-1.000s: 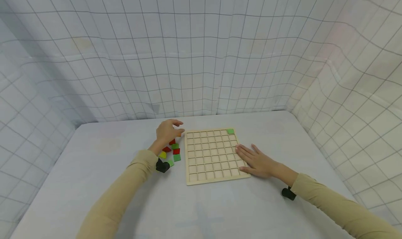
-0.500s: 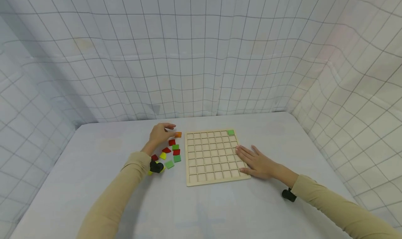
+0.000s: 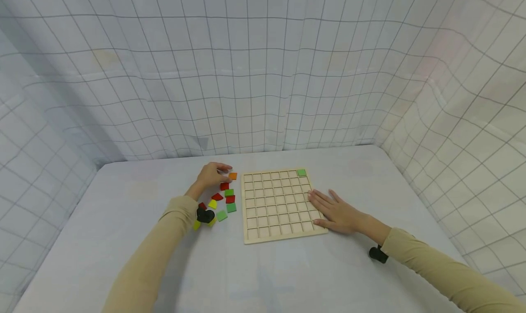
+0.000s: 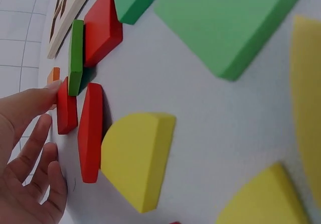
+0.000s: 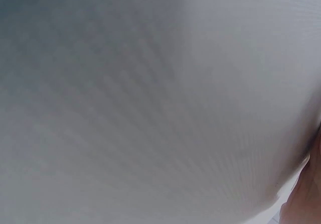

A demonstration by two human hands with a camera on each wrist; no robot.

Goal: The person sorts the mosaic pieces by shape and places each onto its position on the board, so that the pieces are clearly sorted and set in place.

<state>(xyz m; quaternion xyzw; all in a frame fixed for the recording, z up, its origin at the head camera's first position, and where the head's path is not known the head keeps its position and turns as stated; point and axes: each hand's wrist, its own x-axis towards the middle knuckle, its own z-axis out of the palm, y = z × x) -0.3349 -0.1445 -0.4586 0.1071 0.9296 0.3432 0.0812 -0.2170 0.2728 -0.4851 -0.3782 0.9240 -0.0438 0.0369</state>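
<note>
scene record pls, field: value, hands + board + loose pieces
left hand: fingertips at the red square piece, not gripping
right hand: flat on the right edge of the wooden grid board
board: one green square tile in the far right corner cell
loose pieces: orange tile, red, yellow and green shapes left of the board
surface: grey table
</note>
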